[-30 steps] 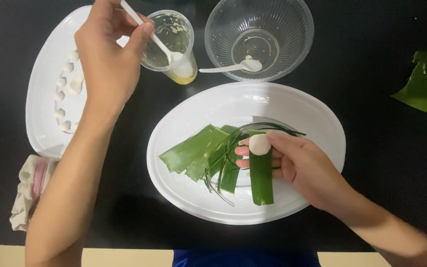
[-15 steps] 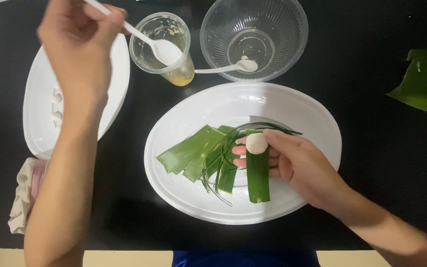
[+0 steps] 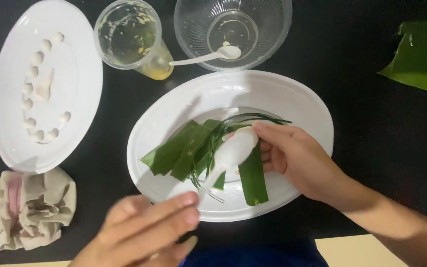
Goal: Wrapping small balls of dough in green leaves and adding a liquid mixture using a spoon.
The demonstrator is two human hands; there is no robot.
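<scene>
Your left hand [image 3: 144, 230] is now near you, low in the view, fingers pinching the handle of a white spoon [image 3: 231, 155]. A moment ago it was far left by the cup [image 3: 132, 37]; now the spoon bowl covers the white ball at your right hand [image 3: 297, 160], whose fingers pinch a green leaf strip [image 3: 252, 175] on the white plate [image 3: 292, 99]. The cloth [image 3: 33, 205] lies near left. The dark bench [image 3: 371, 128] is open at right, up to the far leaf [image 3: 421, 59]

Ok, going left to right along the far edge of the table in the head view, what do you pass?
White oval plate of dough balls → clear plastic cup → clear bowl with a white spoon → green banana leaf.
</scene>
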